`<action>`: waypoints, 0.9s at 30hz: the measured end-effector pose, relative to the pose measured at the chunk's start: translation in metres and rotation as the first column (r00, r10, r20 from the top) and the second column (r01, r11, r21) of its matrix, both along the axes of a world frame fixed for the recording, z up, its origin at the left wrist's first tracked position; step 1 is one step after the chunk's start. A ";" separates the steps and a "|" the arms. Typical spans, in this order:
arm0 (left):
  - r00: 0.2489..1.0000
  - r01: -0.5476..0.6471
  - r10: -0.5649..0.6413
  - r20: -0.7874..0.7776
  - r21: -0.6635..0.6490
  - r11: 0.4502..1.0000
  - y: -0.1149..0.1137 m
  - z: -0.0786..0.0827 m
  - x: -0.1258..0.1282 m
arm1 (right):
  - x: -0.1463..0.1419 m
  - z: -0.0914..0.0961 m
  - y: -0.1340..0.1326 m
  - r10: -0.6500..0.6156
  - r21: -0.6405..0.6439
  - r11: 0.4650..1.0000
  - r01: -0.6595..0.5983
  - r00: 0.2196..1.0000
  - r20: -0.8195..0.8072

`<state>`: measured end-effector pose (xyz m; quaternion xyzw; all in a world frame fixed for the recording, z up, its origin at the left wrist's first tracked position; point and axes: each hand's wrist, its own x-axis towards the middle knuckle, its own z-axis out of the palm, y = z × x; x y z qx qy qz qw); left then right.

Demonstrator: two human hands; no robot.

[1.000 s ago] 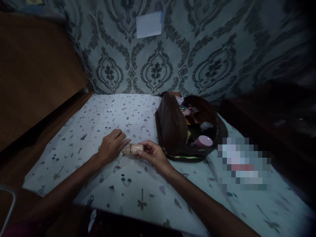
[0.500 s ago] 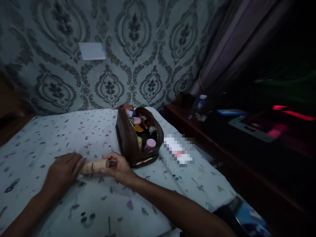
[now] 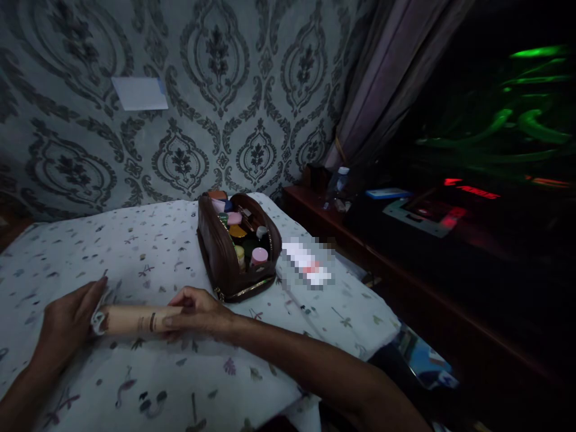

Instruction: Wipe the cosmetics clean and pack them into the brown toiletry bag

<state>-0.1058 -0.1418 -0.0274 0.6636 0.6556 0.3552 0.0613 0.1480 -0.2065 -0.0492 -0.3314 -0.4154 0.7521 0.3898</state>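
A beige tube-like cosmetic container [image 3: 123,320] with dark printing lies lengthwise between my hands, just above the bedsheet. My right hand [image 3: 200,313] is closed around its right end, thumb in front and fingers behind. At the other end, my left hand [image 3: 67,321] is against the container, one finger pointing upward and the others largely hidden. A whitish, crinkled-looking edge shows there, blurred by motion. Behind my right hand stands an open brown zip bag [image 3: 220,264]. Inside it are a pink-lidded jar [image 3: 260,257], a yellowish container [image 3: 239,257] and several other small items.
A patterned white sheet [image 3: 148,240] covers the bed. Right of the bag lies a pixelated white item [image 3: 308,262]. Farther right, a dark wooden ledge [image 3: 310,207] carries a clear bottle [image 3: 339,180] and a blue-edged flat object [image 3: 387,193]. Patterned wallpaper [image 3: 180,162] rises behind.
The view has swung right, so the bag appears farther left. Both hands and the container are farther left too; my left hand has shifted outward, exposing more of the container and its whitish end.
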 end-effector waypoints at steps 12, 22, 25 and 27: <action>0.966 0.208 -0.145 -0.214 0.308 0.928 0.018 0.017 0.020 | -0.044 0.001 0.008 0.036 -0.106 0.993 -0.060 0.977 -0.212; 0.837 0.535 -0.546 -0.034 0.256 0.805 -0.023 -0.028 0.060 | -0.060 -0.015 0.010 -0.257 -0.046 0.966 0.254 0.925 -0.280; 0.762 0.626 -0.648 0.003 0.251 0.738 -0.034 -0.025 0.067 | -0.052 -0.016 0.009 -0.264 0.025 0.961 0.276 0.938 -0.224; 0.747 0.639 -0.665 0.025 0.249 0.727 -0.033 -0.022 0.068 | -0.049 -0.017 0.008 -0.234 0.085 0.964 0.250 0.959 -0.160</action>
